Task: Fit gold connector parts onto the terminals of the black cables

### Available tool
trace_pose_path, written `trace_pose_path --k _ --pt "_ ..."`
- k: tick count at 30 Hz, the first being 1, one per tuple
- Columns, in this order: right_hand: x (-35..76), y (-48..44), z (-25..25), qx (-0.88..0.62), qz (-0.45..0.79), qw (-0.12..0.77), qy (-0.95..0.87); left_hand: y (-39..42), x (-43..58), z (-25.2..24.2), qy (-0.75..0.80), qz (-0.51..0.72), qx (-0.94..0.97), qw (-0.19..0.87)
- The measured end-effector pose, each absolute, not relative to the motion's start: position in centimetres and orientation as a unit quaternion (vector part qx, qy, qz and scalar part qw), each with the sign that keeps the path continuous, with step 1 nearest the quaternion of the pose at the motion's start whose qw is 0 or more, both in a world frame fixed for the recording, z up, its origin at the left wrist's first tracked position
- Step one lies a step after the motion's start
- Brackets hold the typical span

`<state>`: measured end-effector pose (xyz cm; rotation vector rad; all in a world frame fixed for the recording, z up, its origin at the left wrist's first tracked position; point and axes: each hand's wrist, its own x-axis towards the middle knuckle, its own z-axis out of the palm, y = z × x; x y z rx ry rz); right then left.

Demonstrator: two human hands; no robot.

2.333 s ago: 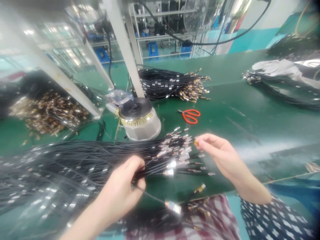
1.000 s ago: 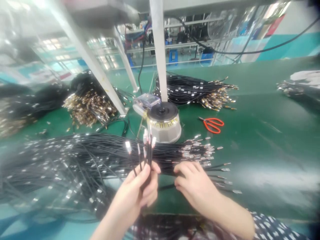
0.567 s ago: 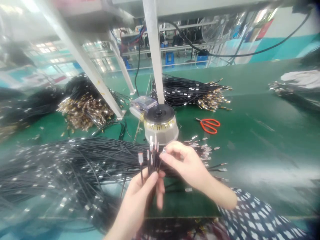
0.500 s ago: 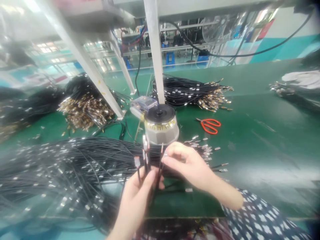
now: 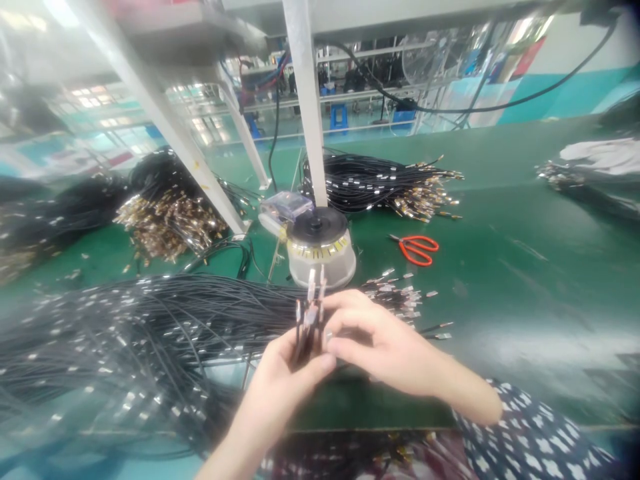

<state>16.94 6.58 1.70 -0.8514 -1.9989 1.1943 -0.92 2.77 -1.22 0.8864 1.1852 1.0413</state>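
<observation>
My left hand point(image 5: 293, 373) is closed round several black cables point(image 5: 311, 317), whose pale, tagged ends point upward. Against the right side of these ends is my right hand point(image 5: 380, 340), its fingers curled and the thumb near the forefinger. Whatever lies between those right fingertips is too small and blurred to make out. Behind and below both hands, a long bundle of black cables point(image 5: 200, 310) stretches from the left, with silvery ends showing right of my right hand. Just beyond my hands stands a round white device with a black top disc point(image 5: 317, 227).
Red-handled scissors point(image 5: 419, 250) lie on the green table point(image 5: 500, 267). Behind the device is a coil of black cables point(image 5: 370, 183); another heap with brassy ends point(image 5: 170, 223) sits at left. White posts point(image 5: 306, 100) rise from the table. A white cloth point(image 5: 603, 157) is at far right.
My hands have come together. The cable ends in my left hand, spread before, are now gathered closely, and my right fingers have moved against them.
</observation>
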Motion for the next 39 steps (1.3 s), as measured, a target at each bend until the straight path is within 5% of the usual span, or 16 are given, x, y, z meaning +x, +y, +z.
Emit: trace_pose_path --k 12,19,26,32,39 --pt "18.0 6.7 1.8 -0.345 0.484 0.304 -0.744 1.5 -2.1 1.8 0.573 0.493 0.565 0.332" --pt "17.3 6.8 2.0 -0.336 0.489 0.311 -0.742 1.8 -1.2 1.3 0.506 0.476 0.356 0.625" --pt "16.5 6.5 0.9 -0.338 0.509 0.348 -0.711 1.9 -0.9 -0.3 0.55 0.473 0.333 0.602" --pt "17.0 7.4 0.3 -0.355 0.642 0.428 -0.528 1.6 -1.0 -0.5 0.556 0.495 0.325 0.583" --pt "16.2 7.1 0.0 -0.311 0.741 0.382 -0.456 1.3 -1.1 -0.7 0.545 0.491 0.38 0.563"
